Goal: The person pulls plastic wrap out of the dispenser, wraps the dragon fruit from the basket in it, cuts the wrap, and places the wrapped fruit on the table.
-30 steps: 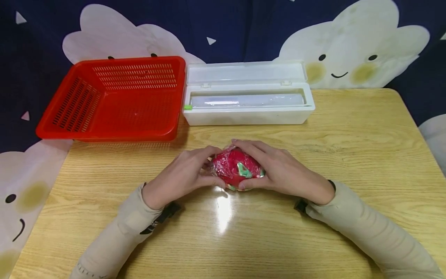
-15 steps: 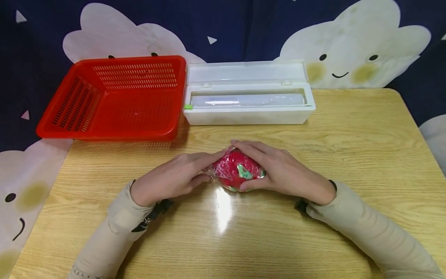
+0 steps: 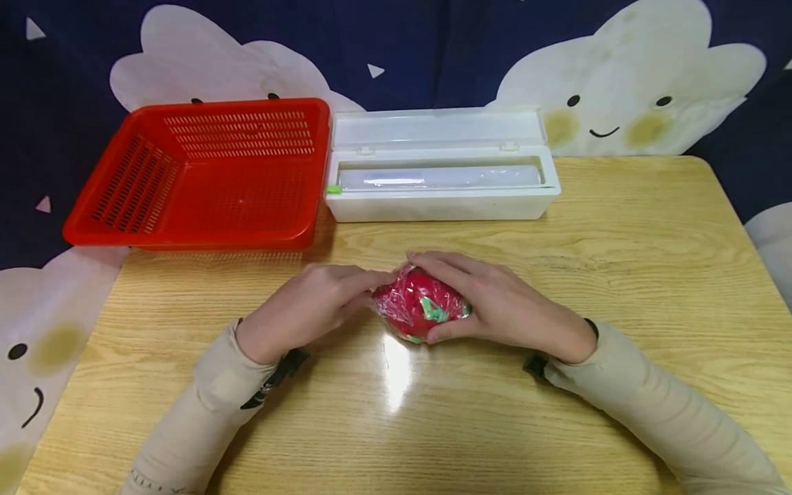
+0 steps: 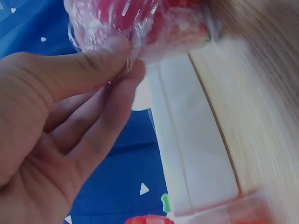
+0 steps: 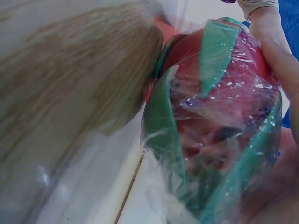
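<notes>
A red dragon fruit [image 3: 421,306] with green scales lies on the table in front of me, wrapped in clear plastic film [image 4: 140,32]. From the right, my right hand [image 3: 498,299] holds it, fingers over the far side and thumb at the near side. My left hand [image 3: 303,306] is at the fruit's left end; in the left wrist view its thumb and forefinger pinch a gathered piece of the film. Close up in the right wrist view, the fruit [image 5: 210,126] shows long green scales under wrinkled film.
A red plastic basket [image 3: 306,230] stands at the back left of the wooden table [image 3: 619,261]. Beside it is a white cling film box [image 3: 442,208], its lid raised and a roll inside. A dark blue cloth with clouds hangs behind.
My left hand has let go of the fruit's left side, drawn back a little left, and now pinches the film at that end. My right hand stays almost where it was.
</notes>
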A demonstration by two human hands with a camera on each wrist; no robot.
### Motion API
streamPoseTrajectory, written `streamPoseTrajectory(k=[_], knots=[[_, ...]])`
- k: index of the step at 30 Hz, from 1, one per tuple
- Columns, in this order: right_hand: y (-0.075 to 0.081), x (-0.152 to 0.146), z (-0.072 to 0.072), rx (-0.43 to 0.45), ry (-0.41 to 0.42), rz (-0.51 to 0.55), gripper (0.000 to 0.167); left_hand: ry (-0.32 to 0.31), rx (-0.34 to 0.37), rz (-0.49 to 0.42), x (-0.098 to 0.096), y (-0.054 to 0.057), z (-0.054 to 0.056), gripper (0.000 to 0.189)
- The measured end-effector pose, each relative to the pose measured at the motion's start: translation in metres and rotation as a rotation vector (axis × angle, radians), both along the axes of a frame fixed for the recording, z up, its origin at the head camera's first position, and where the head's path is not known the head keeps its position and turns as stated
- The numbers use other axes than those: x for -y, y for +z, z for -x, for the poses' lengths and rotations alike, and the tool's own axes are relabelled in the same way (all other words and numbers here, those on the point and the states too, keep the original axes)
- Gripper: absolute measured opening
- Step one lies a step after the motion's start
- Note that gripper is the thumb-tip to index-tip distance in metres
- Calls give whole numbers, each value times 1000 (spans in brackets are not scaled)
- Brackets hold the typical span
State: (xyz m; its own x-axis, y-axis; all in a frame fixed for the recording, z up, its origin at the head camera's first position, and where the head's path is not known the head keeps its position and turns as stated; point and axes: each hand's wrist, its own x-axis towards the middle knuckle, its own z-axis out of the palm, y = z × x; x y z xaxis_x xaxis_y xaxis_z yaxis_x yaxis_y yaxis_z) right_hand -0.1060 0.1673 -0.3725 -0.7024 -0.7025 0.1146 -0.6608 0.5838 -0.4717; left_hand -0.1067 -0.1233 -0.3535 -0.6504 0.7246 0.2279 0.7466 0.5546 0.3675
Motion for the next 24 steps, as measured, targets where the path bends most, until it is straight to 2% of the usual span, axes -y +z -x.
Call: streamPoseTrajectory(k=[5, 9, 12, 15, 20, 24], knots=[[0, 0, 0, 4, 6, -1, 103, 29, -54, -64, 2, -2, 2, 30], [0, 1, 0, 4, 2, 1, 103, 14, 2, -84, 0, -2, 2, 27], [0, 1, 0, -2, 3, 7, 103, 13, 50, -75, -2, 1, 0, 34], [0, 1, 0, -12, 13, 14, 103, 19, 61, -53, -4, 4, -4, 43], [-1, 1, 0, -12, 15, 7, 104, -1, 36, 7, -4, 6, -9, 62], [-1, 1, -1, 3, 0, 0, 105, -28, -28, 44, -7, 2, -10, 62]])
